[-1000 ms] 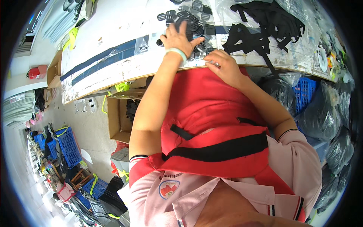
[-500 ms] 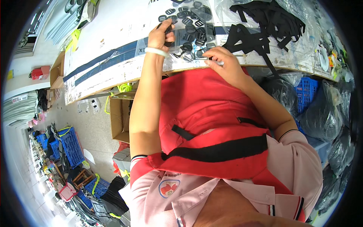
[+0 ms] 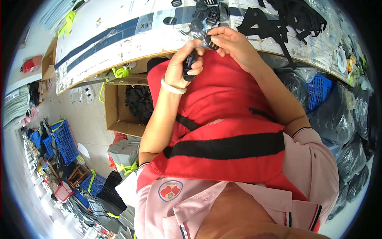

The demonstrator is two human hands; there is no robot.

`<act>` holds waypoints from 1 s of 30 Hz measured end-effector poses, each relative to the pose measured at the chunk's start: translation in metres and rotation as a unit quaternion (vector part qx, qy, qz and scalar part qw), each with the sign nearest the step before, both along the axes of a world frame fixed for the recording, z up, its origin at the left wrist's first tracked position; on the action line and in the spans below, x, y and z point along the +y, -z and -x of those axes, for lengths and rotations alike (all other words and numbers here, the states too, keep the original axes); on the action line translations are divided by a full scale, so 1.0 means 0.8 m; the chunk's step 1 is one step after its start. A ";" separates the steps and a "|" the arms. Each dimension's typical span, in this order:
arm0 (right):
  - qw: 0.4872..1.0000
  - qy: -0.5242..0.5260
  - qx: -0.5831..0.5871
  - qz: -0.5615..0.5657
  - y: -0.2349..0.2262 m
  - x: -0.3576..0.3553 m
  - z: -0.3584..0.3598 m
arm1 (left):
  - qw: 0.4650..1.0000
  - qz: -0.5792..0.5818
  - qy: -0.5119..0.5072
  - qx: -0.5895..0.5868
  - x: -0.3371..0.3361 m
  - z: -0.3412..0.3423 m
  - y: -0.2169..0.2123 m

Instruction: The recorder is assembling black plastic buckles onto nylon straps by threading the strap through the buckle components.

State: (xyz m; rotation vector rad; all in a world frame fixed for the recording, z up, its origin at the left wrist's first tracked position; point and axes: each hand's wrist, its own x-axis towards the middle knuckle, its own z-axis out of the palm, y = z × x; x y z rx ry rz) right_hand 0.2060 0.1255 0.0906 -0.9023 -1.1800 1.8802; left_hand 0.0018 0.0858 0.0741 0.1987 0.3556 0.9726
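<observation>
My left hand (image 3: 179, 67), with a white bangle at the wrist, is closed round a folded black webbing strap (image 3: 190, 65) in front of the table edge. Fingers and thumb hide part of that strap. Between the thumb and fingers of my right hand (image 3: 232, 44) is a black plastic slide buckle (image 3: 211, 43), held just beside the left fingertips. Several more black buckles (image 3: 201, 15) lie loose on clear plastic beyond my hands. One single buckle (image 3: 170, 20) sits apart from them on the left.
A tangle of black straps (image 3: 296, 20) lies on the white table (image 3: 119, 47) at the right. Below the table's left part stands a cardboard box (image 3: 112, 103) of black pieces. Black plastic bags (image 3: 336, 113) and a blue crate (image 3: 318, 91) are at my right.
Both hands have drawn back from the buckle pile to the table's front edge and come close together. The right hand now holds a buckle clear of the pile.
</observation>
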 end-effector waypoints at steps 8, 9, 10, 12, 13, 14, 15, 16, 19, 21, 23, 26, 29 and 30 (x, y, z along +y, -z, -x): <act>0.995 -0.037 -0.086 -0.032 0.007 -0.038 -0.004 | 0.957 0.273 -0.066 -0.077 -0.081 -0.028 0.055; 0.993 -0.062 -0.101 -0.013 0.001 -0.040 -0.007 | 0.978 0.193 -0.041 -0.071 -0.084 -0.019 0.053; 0.989 -0.082 -0.120 0.006 -0.003 -0.037 -0.015 | 0.992 0.110 -0.011 -0.067 -0.076 -0.023 0.039; 0.990 -0.076 -0.089 0.082 0.002 -0.040 -0.019 | 0.960 0.050 -0.098 0.258 -0.087 -0.029 0.011; 0.988 -0.076 -0.069 0.115 0.006 -0.044 -0.020 | 0.905 -0.031 -0.121 0.406 -0.094 -0.034 0.007; 0.985 -0.074 -0.047 0.146 0.011 -0.047 -0.022 | 0.822 -0.114 -0.143 0.539 -0.097 -0.039 0.006; 0.979 -0.082 -0.004 0.188 0.021 -0.052 -0.024 | 0.766 -0.223 -0.154 0.583 -0.098 -0.041 0.000; 0.975 -0.084 -0.009 0.205 0.013 -0.061 -0.019 | 0.696 -0.324 -0.167 0.618 -0.097 -0.039 -0.003; 0.960 -0.117 0.039 0.250 0.021 -0.078 -0.020 | 0.669 -0.397 -0.178 0.603 -0.088 -0.042 -0.001; 0.971 -0.119 0.006 0.207 0.015 -0.078 -0.026 | 0.668 -0.416 -0.153 0.598 -0.084 -0.046 -0.005; 0.980 -0.129 -0.036 0.147 0.003 -0.073 -0.031 | 0.666 -0.425 -0.143 0.596 -0.085 -0.053 -0.006; 0.968 -0.165 -0.122 0.143 -0.004 -0.067 -0.037 | 0.638 -0.463 -0.135 0.600 -0.086 -0.059 -0.006; 0.961 -0.154 -0.143 0.180 0.012 -0.075 -0.034 | 0.579 -0.507 -0.116 0.628 -0.089 -0.064 -0.001; 0.952 -0.157 -0.167 0.205 0.015 -0.077 -0.034 | 0.580 -0.507 -0.116 0.628 -0.090 -0.064 0.001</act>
